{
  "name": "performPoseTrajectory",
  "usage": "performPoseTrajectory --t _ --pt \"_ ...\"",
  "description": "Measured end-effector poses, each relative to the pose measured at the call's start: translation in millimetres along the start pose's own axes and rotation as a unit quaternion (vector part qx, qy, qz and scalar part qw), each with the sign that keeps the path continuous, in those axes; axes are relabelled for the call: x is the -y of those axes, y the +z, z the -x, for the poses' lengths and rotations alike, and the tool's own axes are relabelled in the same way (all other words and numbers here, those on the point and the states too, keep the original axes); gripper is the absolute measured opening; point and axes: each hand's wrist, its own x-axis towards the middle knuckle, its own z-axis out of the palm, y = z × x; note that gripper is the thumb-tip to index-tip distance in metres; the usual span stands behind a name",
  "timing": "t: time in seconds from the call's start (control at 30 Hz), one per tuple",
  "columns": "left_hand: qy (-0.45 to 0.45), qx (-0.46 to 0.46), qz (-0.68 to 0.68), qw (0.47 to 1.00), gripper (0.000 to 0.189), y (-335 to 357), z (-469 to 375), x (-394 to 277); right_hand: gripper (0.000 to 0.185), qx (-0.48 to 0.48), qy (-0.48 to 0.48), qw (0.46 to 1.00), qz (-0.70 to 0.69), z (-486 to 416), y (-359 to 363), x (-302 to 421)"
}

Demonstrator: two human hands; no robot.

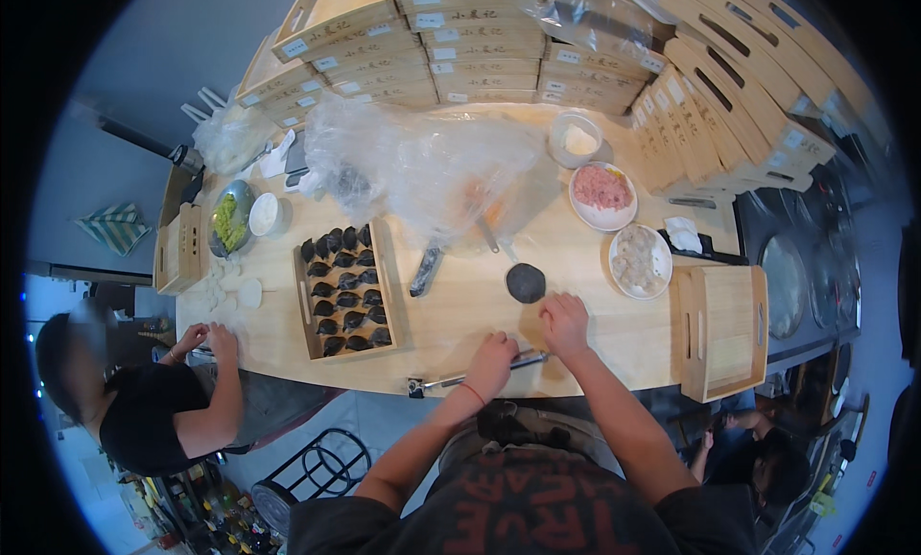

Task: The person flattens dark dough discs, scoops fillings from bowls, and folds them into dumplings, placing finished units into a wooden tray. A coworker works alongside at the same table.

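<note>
My left hand (pixel 492 362) rests near the table's front edge, its fingers curled beside a metal rod (pixel 529 358); whether it grips anything is hidden. Just below a flat black dough round (pixel 525 283) is my right hand (pixel 565 323), fingers bent, with nothing clearly visible in them. A dark dough roll (pixel 425 271) lies left of the round, and a metal utensil handle (pixel 488 235) sticks out from under clear plastic sheeting (pixel 460 166). To the left, a wooden tray (pixel 388 289) holds rows of black dumplings (pixel 347 281). Plates of minced pink meat (pixel 601 188) and peeled shrimp (pixel 637 258) stand at right.
Wooden trays (pixel 486 51) are stacked along the back, more (pixel 712 109) at back right. Another tray (pixel 723 332) sits at the right edge near a stove. At left, a person (pixel 158 404) works beside pale dough pieces (pixel 250 293) and a bowl of green filling (pixel 229 222). Another person (pixel 763 454) is lower right.
</note>
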Motion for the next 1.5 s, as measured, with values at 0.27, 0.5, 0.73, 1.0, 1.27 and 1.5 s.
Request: performPoseTrajectory --t 0.27,0.5,0.73,1.0,1.27,1.5 --pt "0.003 -0.020 0.116 0.993 0.005 -12.5 -18.1 26.1 0.005 -0.034 0.043 0.998 0.045 -21.9 22.4 1.7" --pt "-0.053 0.047 0.112 0.991 0.013 -6.6 8.1 18.0 0.005 -0.054 0.147 0.987 -0.026 73.2 -14.7 24.4" --pt "-0.040 0.032 0.045 0.998 0.009 -9.8 8.0 7.6 0.006 -0.060 0.061 0.996 0.012 30.7 -0.2 6.9" --pt "0.012 0.030 0.063 0.998 0.002 -20.1 -22.2 24.4 0.007 -0.028 0.001 0.997 0.073 -30.9 33.3 -5.9" --pt "-0.043 -0.014 0.085 0.995 0.007 -7.4 1.5 18.6 0.006 -0.063 0.137 0.989 -0.003 71.9 -11.3 24.9" --pt "-0.097 0.039 0.013 0.994 0.007 -1.7 22.8 6.0 0.007 -0.078 0.094 0.992 -0.003 55.1 -8.3 18.7"
